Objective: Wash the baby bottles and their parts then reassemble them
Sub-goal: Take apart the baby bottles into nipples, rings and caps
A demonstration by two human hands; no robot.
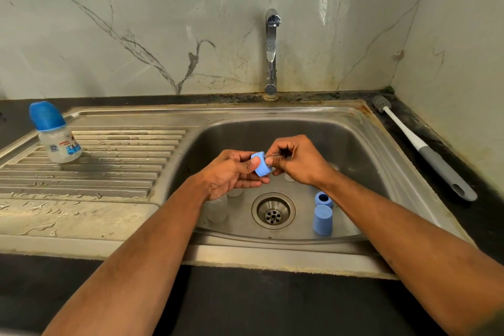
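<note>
Over the sink basin (pixel 362 161), my left hand (pixel 231 176) grips a blue screw ring (pixel 262 165). My right hand (pixel 296 161) pinches a clear nipple (pixel 273 156) at the ring's upper side. In the basin lie a clear bottle body (pixel 218 209), a blue ring (pixel 323 199) and a blue cap (pixel 323 219), both right of the drain (pixel 273 214). An assembled bottle with a blue cap (pixel 57 132) stands on the drainboard at the left.
The tap (pixel 272 52) stands behind the basin; no water runs. A bottle brush (pixel 425 148) with a white and grey handle lies on the dark counter to the right. The ribbed drainboard (pixel 109 161) is wet. A marble wall closes the back and right.
</note>
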